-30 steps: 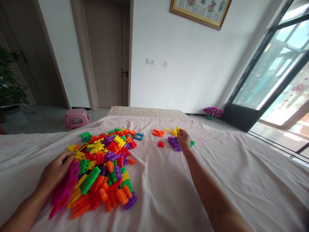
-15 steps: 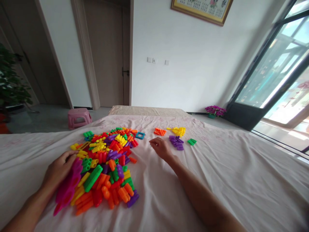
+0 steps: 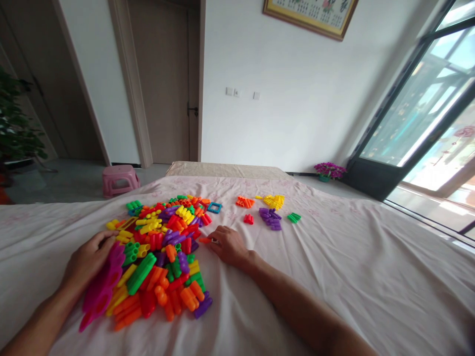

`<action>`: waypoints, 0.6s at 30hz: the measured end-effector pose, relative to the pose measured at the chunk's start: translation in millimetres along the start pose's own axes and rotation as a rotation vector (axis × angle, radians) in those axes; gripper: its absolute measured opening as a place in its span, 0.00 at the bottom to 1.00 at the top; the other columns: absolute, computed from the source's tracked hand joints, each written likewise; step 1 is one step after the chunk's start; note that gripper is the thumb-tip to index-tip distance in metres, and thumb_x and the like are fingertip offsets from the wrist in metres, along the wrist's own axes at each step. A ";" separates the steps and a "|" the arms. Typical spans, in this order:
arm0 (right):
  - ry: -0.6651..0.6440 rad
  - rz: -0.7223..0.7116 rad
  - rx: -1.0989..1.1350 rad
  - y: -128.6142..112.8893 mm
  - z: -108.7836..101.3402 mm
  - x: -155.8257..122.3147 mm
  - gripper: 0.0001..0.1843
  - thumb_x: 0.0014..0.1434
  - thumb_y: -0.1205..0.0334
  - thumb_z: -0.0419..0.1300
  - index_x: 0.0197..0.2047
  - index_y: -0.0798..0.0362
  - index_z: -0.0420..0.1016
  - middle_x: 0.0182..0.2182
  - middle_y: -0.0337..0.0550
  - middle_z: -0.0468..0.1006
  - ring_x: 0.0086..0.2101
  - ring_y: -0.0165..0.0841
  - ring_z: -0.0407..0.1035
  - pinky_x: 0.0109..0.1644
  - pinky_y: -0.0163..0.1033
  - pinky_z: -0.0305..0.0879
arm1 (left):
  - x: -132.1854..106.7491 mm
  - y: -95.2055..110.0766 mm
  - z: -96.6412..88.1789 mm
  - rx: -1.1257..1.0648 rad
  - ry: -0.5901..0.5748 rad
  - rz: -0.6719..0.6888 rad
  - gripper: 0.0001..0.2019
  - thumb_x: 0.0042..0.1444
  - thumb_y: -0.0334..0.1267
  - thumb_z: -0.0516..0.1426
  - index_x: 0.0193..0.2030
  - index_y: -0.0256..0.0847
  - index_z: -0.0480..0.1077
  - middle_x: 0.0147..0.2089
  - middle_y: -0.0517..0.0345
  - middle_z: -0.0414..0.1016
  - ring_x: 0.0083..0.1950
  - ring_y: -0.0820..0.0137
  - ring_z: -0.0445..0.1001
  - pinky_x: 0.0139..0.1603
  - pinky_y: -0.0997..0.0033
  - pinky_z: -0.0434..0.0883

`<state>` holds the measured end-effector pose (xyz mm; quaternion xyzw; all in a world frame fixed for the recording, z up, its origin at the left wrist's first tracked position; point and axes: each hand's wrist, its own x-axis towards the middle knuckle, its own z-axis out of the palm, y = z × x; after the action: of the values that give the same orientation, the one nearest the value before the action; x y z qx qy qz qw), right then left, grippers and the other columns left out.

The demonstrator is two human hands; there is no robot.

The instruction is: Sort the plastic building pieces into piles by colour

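Pulled the right hand (image 3: 230, 245) back toward the body since half a second ago, away from the purple bunch (image 3: 270, 218) and down to the near right edge of the big pile (image 3: 163, 252). Got its fingertips on a lone orange piece (image 3: 205, 240) lying on the bed (image 3: 334, 277) just beside the pile now. Can't tell whether pinching or only touching, fingers loosely curled, palm down. Kept the left hand (image 3: 87, 262) in the same spot, open and resting on a big pink piece (image 3: 100, 289) at the pile's left edge, not gripping anything. Can see the small red bunch (image 3: 248, 219) again too, covered by the right hand before. Further up the bed, got the sorted stuff sitting well apart from the pile: an orange bunch (image 3: 245, 201), a yellow bunch (image 3: 274, 200), the purple one just below, a green bunch (image 3: 294, 217) to the right. Also spotted a blue frame (image 3: 214, 207) at the pile's far edge and a pink stool (image 3: 120, 179) on the floor beyond the bed
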<state>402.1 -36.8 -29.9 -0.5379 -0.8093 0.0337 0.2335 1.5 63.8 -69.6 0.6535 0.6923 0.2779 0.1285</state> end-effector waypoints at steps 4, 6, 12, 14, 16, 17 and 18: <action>0.181 0.242 0.105 26.0 -6.8 4.5 0.11 0.62 0.56 0.59 0.44 0.49 0.79 0.33 0.41 0.80 0.33 0.32 0.72 0.37 0.34 0.63 | -0.8 3.7 -2.0 -0.039 -0.054 -0.076 0.25 0.60 0.57 0.45 0.53 0.46 0.70 0.56 0.50 0.77 0.54 0.57 0.75 0.52 0.65 0.69; 0.294 0.370 0.141 45.7 -10.4 8.3 0.12 0.60 0.57 0.59 0.44 0.49 0.79 0.31 0.41 0.81 0.30 0.32 0.72 0.35 0.35 0.64 | -1.3 5.5 -2.9 -0.047 -0.052 -0.073 0.24 0.60 0.55 0.45 0.53 0.45 0.70 0.56 0.49 0.77 0.54 0.57 0.75 0.53 0.64 0.68; 0.522 0.602 0.424 102.6 -15.3 17.6 0.19 0.54 0.57 0.60 0.47 0.56 0.78 0.30 0.44 0.81 0.28 0.34 0.75 0.31 0.36 0.70 | -3.1 6.4 -2.6 -0.059 -0.037 -0.054 0.24 0.60 0.55 0.45 0.53 0.45 0.71 0.54 0.50 0.77 0.52 0.59 0.76 0.51 0.66 0.69; 0.567 0.641 0.579 113.6 -14.6 18.5 0.24 0.53 0.56 0.60 0.51 0.58 0.75 0.33 0.46 0.82 0.29 0.35 0.76 0.29 0.37 0.71 | -3.3 6.7 -2.4 -0.059 -0.034 -0.063 0.24 0.60 0.55 0.45 0.52 0.45 0.71 0.55 0.50 0.77 0.52 0.59 0.76 0.51 0.66 0.69; 0.592 0.627 0.688 120.1 -13.0 18.5 0.28 0.51 0.57 0.60 0.55 0.59 0.72 0.39 0.49 0.82 0.32 0.36 0.77 0.28 0.37 0.73 | -3.3 7.5 -2.5 -0.059 -0.033 -0.069 0.24 0.60 0.55 0.45 0.52 0.46 0.71 0.55 0.51 0.77 0.52 0.59 0.76 0.51 0.66 0.69; 0.599 0.608 0.713 121.8 -12.1 18.2 0.29 0.50 0.58 0.61 0.56 0.59 0.71 0.42 0.51 0.81 0.34 0.37 0.77 0.29 0.37 0.73 | -3.3 7.9 -2.7 -0.060 -0.034 -0.071 0.24 0.60 0.55 0.45 0.52 0.46 0.71 0.55 0.51 0.77 0.53 0.59 0.76 0.51 0.66 0.69; 0.606 0.590 0.718 122.5 -11.2 17.9 0.30 0.49 0.59 0.61 0.56 0.58 0.70 0.44 0.52 0.81 0.36 0.37 0.77 0.31 0.38 0.74 | -3.4 8.5 -2.9 -0.057 -0.034 -0.073 0.24 0.60 0.55 0.45 0.52 0.46 0.71 0.56 0.51 0.77 0.53 0.59 0.76 0.51 0.66 0.69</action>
<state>505.8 28.2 -51.3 -0.6141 -0.4587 0.2153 0.6052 7.4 59.8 -63.2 0.6284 0.7052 0.2817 0.1689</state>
